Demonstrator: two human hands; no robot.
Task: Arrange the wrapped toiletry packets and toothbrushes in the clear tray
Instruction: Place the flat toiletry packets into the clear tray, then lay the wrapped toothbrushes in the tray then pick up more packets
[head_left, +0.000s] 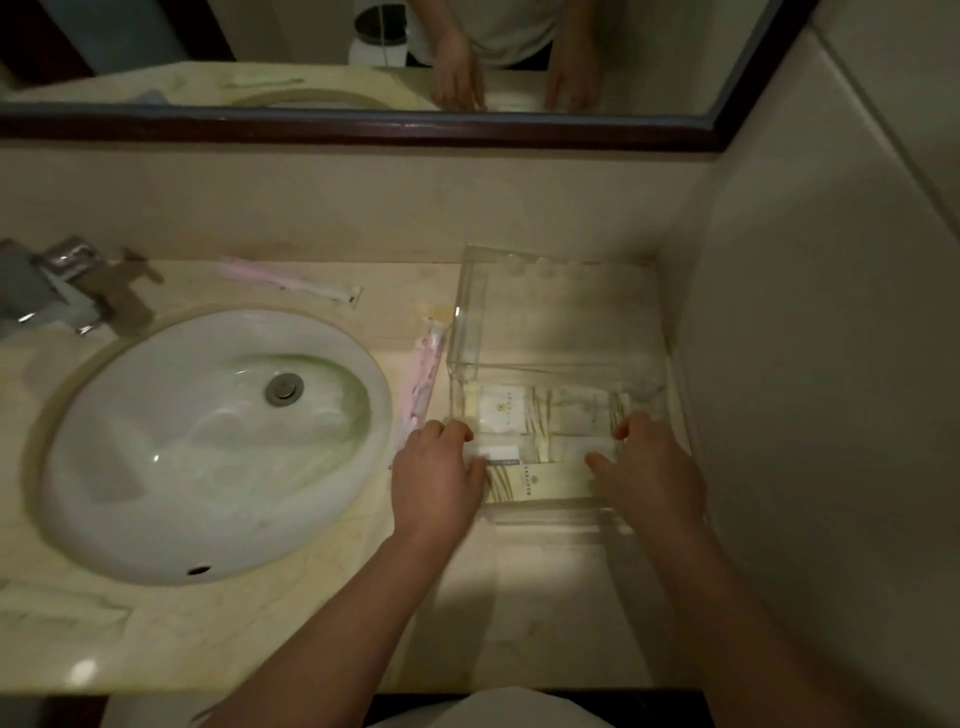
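Your left hand (436, 478) and right hand (649, 467) rest fingers loosely spread on packets (545, 426) in the tray (561, 270); two toothbrushes (423, 374) lie on the table (291, 613).

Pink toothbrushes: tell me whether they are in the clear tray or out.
Out. One wrapped pink toothbrush lies beside the clear tray; the other lies behind the sink.

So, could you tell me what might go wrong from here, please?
1. The toothbrush by the tray lies close to the sink rim; a nudge from the left hand might knock it in.
2. The packets overlap loosely, so either hand, left or right hand, could disturb them.
3. The far toothbrush could be overlooked.
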